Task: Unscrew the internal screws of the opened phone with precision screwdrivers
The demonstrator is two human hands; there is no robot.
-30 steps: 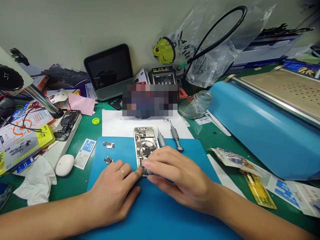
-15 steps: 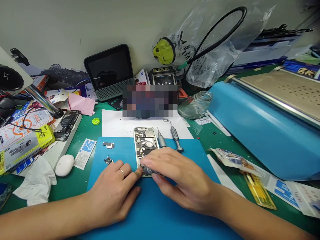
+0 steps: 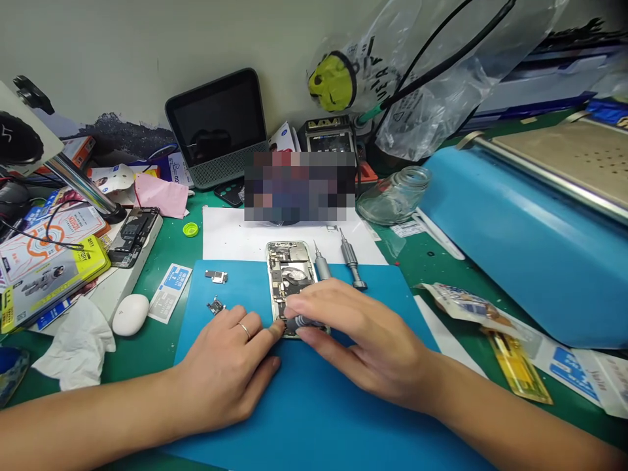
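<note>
An opened phone (image 3: 293,275) lies on the blue mat (image 3: 314,399), its circuit boards and inner parts exposed. My left hand (image 3: 233,360), with a ring on one finger, has its index fingertip pressed to the phone's lower left edge; the other fingers are curled. My right hand (image 3: 363,333) arches over the phone's lower end, thumb and fingers closed around a dark grey screwdriver (image 3: 300,322). The screwdriver's tip is hidden. Two small removed parts, a metal-and-black piece (image 3: 216,277) and a small circuit piece (image 3: 215,305), lie left of the phone.
Two grey screwdrivers, one nearer (image 3: 322,264) and one farther right (image 3: 350,260), lie beyond my right hand. A glass jar (image 3: 395,196) and a blue machine (image 3: 505,261) stand right. A white earbud case (image 3: 130,314) and crumpled tissue (image 3: 78,343) lie left.
The camera view has shifted slightly, so the scene sits a little higher and farther right. Both hands stay at the phone's lower end, with the screwdriver now leaning more to the right.
</note>
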